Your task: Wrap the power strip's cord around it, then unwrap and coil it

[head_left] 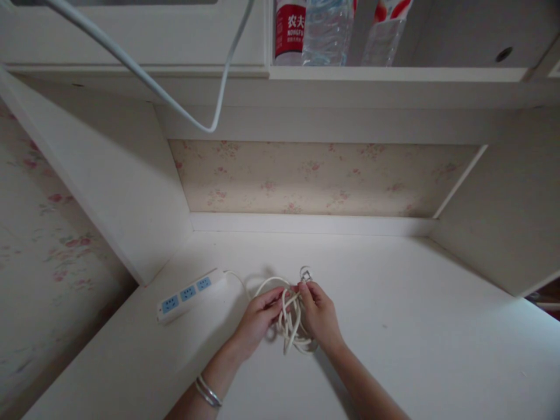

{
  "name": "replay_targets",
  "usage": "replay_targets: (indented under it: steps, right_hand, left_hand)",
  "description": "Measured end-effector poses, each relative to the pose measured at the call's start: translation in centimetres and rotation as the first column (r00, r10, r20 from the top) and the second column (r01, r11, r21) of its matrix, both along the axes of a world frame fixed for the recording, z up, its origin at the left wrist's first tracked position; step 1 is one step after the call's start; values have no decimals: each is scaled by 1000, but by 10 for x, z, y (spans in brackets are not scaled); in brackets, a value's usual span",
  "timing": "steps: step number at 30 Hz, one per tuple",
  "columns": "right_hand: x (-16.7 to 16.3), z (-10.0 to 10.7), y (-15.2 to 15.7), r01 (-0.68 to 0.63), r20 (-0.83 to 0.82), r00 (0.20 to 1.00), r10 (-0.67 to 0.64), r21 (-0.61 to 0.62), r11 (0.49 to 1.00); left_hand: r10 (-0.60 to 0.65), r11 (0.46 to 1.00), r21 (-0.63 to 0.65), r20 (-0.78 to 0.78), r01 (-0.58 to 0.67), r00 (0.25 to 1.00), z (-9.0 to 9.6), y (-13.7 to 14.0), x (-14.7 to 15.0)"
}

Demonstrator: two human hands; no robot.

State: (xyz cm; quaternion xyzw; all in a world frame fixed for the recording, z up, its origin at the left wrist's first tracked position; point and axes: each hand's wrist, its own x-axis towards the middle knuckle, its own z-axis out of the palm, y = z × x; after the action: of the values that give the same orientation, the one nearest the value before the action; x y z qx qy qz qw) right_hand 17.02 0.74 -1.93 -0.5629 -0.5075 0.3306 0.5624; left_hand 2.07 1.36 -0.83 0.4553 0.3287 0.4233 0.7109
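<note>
A bundled white power cord (pixel 291 326) hangs in loops between my two hands, just above the white desktop. My left hand (pixel 261 315) pinches the loops from the left side. On the other side, my right hand (pixel 319 309) is closed around the cord close to its plug (pixel 305 273), whose prongs point up and away from me. From the bundle, the cord runs left to a white power strip (pixel 188 296) with blue socket faces, which lies at a slant on the desktop. My fingers partly hide the cord's middle.
The white desktop (pixel 420 350) lies between side panels (pixel 100 175), with a low ledge along the back. Overhead is a shelf (pixel 394 74) holding water bottles (pixel 328 35). A pale bent cable or rod (pixel 153 84) hangs down at the upper left, near the camera.
</note>
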Motion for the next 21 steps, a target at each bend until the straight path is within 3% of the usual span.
replay_targets:
  steps: [5,10,17,21]
  right_hand:
    - [4,-4,3,-61,87,994,63,-25,998]
    - [5,-3,3,-75,188,980,66,40,996]
    - [4,-7,5,-52,114,993,44,65,997]
    - [3,-10,7,-17,-23,1000,17,4,1000]
  left_hand:
    - [-62,997,-43,69,66,996,-4,1,-2]
    - [30,998,-48,28,-29,999,-16,8,-5]
    - [90,996,19,-60,-89,994,-21,9,-4]
    - [145,989,-15,-98,-147,985,-24,10,-3]
